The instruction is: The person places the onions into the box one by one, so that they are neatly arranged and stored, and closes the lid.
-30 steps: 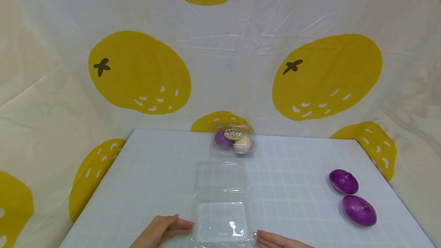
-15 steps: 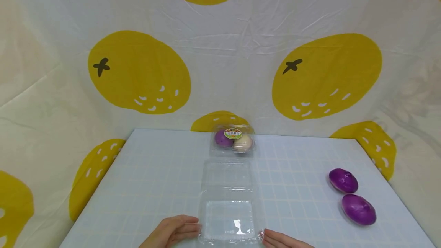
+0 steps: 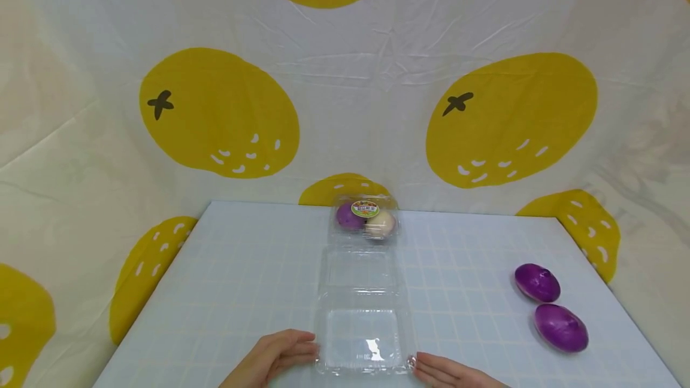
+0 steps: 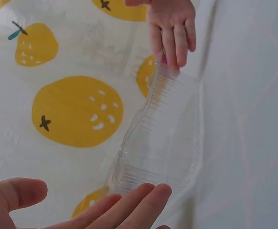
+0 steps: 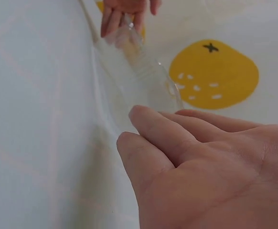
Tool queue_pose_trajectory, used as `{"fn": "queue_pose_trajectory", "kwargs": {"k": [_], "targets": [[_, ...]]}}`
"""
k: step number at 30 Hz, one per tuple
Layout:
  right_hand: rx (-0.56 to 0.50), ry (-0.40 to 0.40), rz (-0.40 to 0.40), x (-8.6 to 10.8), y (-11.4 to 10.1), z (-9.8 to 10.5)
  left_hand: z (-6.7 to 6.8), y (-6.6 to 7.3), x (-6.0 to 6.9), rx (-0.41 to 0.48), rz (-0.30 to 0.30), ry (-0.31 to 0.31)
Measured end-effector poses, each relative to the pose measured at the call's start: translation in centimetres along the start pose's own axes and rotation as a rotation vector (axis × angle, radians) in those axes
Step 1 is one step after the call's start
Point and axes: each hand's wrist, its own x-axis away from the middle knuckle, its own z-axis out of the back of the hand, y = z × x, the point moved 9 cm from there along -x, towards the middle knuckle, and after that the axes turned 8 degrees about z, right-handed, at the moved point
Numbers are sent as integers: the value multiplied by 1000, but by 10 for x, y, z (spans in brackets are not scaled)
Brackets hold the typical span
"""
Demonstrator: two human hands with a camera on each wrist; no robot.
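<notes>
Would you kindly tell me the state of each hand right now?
Left hand: open, at the left side of the clear plastic clamshell container.
Right hand: open, at its near right corner.

The pale-blue, light-gridded bench (image 3: pixel 458 316) carries an unfolded clear box (image 3: pixel 360 346) from centre towards six o'clock, a closed box (image 3: pixel 338 236) at twelve, one purple onion (image 3: pixel 537 283) at three, another onion (image 3: pixel 562 329) at four.

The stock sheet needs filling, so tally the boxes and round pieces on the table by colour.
Clear: 2 (open box, closed box)
Purple: 3 (far loose piece, near loose piece, boxed purple piece)
Cream: 1 (boxed cream piece)
Total: 6
</notes>
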Motion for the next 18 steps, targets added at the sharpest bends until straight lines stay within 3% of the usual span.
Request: {"fn": "queue_pose_trajectory", "kwargs": {"k": [3, 6, 9, 13, 16, 18], "targets": [[-24, -17, 39, 2, -4, 4, 4, -28, -6, 219, 352, 32], [-20, 21, 23, 5, -9, 10, 10, -52, -3, 428, 652, 172], [-8, 87, 4, 7, -18, 17, 13, -51, -5, 315, 646, 219], [67, 217, -39, 13, -32, 32, 15, -41, -10, 141, 547, 230], [148, 350, -32, 21, -44, 49, 16, -32, -14, -53, 482, 241], [252, 434, 23, 27, -56, 59, 15, -28, -15, -176, 473, 252]]}}
